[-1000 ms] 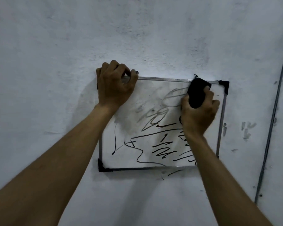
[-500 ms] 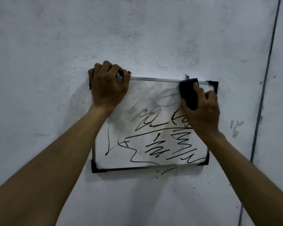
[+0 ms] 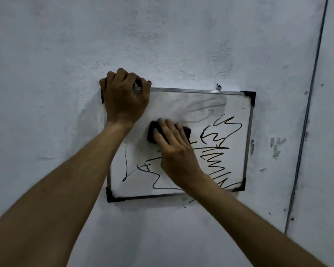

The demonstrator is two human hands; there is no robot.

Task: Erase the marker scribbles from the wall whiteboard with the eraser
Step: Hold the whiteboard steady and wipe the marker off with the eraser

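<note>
**Inspector:** Mounting surface?

**Technician:** A pale, scuffed plaster wall (image 3: pixel 162 45). A thin dark line (image 3: pixel 308 112) runs down it at the right. The whiteboard (image 3: pixel 191 90) hangs on the wall slightly tilted. It has a metal rail and black corner caps (image 3: pixel 251 97), and a small fastener (image 3: pixel 218 86) sits just above its top edge.

**Inspector:** Left hand?

**Technician:** The left hand (image 3: pixel 125 101) grips the board's upper left corner. Its fingers (image 3: pixel 123 76) curl tightly over the top rail and hide that corner.

**Inspector:** Right hand and tool?

**Technician:** The right hand (image 3: pixel 175 149) holds the black eraser (image 3: pixel 152 134) flat against the board face. The eraser is left of centre, just below the left wrist. The fingers lie spread over the eraser's back, only slightly bent. The thumb lies against its lower left side, so the block is held between thumb and fingers.

**Inspector:** Board condition?

**Technician:** Black marker scribbles (image 3: pixel 216 151) cover the right half and the lower left area. A grey smeared patch (image 3: pixel 201 106) occupies the upper middle. The right forearm hides part of the lower strokes. A few dark marks (image 3: pixel 183 205) lie on the wall just beneath the bottom rail.
</note>
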